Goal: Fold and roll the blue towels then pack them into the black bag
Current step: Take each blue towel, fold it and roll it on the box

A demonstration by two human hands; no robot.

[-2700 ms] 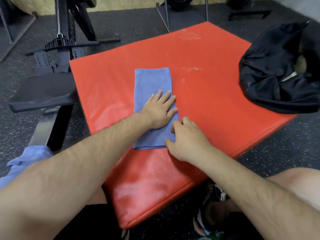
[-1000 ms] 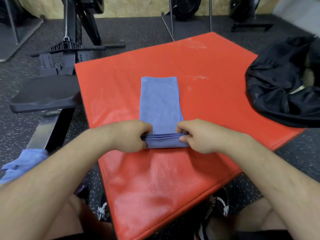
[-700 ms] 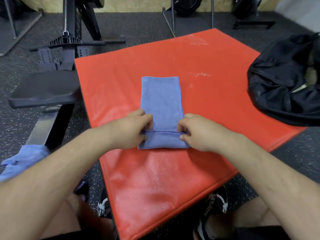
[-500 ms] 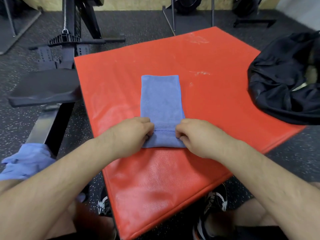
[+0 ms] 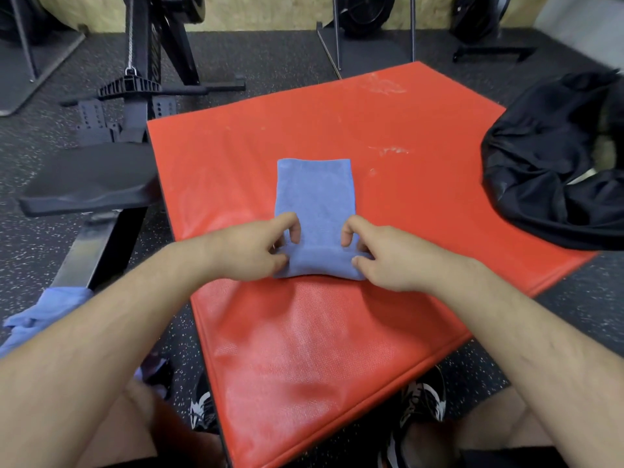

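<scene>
A blue towel [image 5: 315, 201], folded into a narrow strip, lies on the red mat [image 5: 337, 332]. Its near end is rolled up into a short thick roll. My left hand [image 5: 250, 251] grips the roll's left end, fingers curled over it. My right hand [image 5: 381, 255] grips the roll's right end the same way. The black bag [image 5: 553, 163] sits crumpled on the mat's right corner, its opening facing left. More blue towels [image 5: 44, 312] lie in a heap at the lower left, partly behind my left forearm.
A black padded bench [image 5: 91, 179] stands left of the mat. A black machine frame [image 5: 145, 82] rises behind the bench. Metal stands and wheels line the far wall. My legs and shoes [image 5: 422, 400] are under the mat's near edge.
Earlier my hands smoothed the flat strip. Since then they took its near end and rolled it away from me; the roll is thicker and the flat part shorter.
</scene>
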